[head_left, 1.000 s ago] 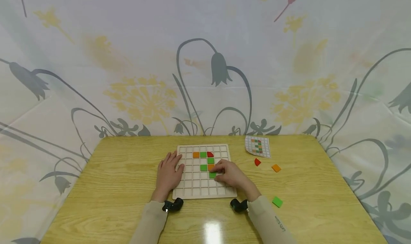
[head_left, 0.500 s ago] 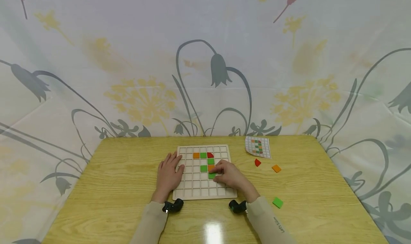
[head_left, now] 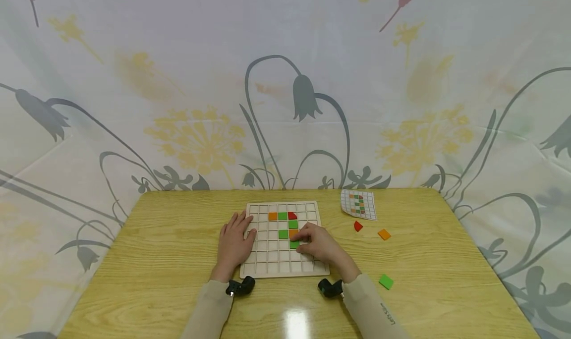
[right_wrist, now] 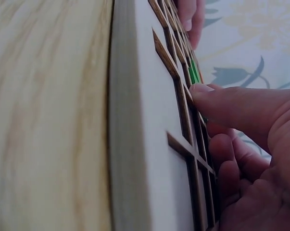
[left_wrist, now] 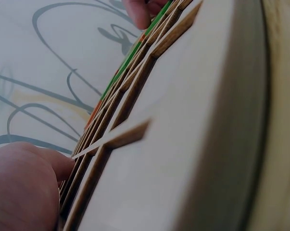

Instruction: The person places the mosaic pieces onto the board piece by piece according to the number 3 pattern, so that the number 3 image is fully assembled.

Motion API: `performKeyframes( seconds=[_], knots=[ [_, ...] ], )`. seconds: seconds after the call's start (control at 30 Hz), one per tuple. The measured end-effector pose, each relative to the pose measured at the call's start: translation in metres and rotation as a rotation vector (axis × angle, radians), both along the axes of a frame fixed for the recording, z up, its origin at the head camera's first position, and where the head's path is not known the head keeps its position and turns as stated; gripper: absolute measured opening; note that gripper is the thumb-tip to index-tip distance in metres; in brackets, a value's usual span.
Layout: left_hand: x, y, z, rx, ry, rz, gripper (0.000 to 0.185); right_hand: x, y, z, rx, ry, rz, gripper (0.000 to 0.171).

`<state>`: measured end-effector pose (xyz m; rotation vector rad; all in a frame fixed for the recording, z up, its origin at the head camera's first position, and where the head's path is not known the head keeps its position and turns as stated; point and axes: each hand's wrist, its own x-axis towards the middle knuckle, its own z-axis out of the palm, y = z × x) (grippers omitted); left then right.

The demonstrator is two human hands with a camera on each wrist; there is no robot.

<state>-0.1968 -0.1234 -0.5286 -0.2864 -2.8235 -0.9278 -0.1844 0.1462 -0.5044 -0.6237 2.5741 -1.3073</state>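
Observation:
A pale wooden grid board (head_left: 267,267) lies on the table in the head view, with orange, green and red tiles in some cells. My left hand (head_left: 234,242) rests on its left edge, fingers spread. With thumb and fingertips, my right hand (head_left: 320,242) pinches a green square tile (head_left: 294,244) at its cell, just below an orange tile (head_left: 293,233) partly covered by the fingers. To the left of that orange tile lies another green tile (head_left: 283,234). In the right wrist view the thumb (right_wrist: 202,94) sits right at the grid's ribs, other fingers curled under.
Right of the board lie a red quarter-circle tile (head_left: 358,226), an orange square tile (head_left: 384,234) and a green square tile (head_left: 385,281). Behind them is a printed pattern sheet (head_left: 368,205) with a coloured grid. A flower-patterned curtain (head_left: 285,131) hangs behind the table.
The green tile under my right fingers has slid slightly left and sits squarer in its cell. My right hand moved slightly with it; my left hand has stayed put.

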Motion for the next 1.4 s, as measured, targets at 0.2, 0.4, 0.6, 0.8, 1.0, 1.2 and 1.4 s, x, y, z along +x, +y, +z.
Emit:
performKeyframes(
  seconds=[0.2, 0.4, 0.6, 0.8, 1.0, 1.2, 1.4],
  knots=[
    [-0.001, -0.001, -0.003, -0.006, 0.004, 0.003, 0.045, -0.001, 0.003, 0.001, -0.001, 0.016, 0.019, 0.022],
    [-0.001, -0.001, -0.002, -0.002, 0.008, -0.001, 0.045, -0.001, 0.007, 0.003, -0.004, 0.06, 0.029, 0.023],
    [0.0, 0.0, -0.001, -0.007, 0.006, 0.001, 0.045, -0.001, 0.017, 0.009, -0.024, 0.051, -0.011, 0.024],
    [0.001, 0.001, 0.0, -0.005, 0.005, 0.001, 0.045, -0.003, 0.036, 0.01, -0.01, 0.02, -0.068, 0.025],
    [0.0, 0.0, -0.001, -0.014, 0.017, 0.006, 0.044, -0.004, 0.062, 0.008, -0.008, 0.038, -0.12, 0.025],
    [0.0, 0.0, -0.002, -0.006, 0.024, 0.006, 0.044, -0.006, 0.089, 0.004, 0.019, 0.085, -0.177, 0.026],
    [0.001, 0.0, -0.001, 0.003, 0.019, 0.006, 0.045, -0.002, 0.115, 0.009, 0.068, 0.115, -0.235, 0.027]
  ],
)
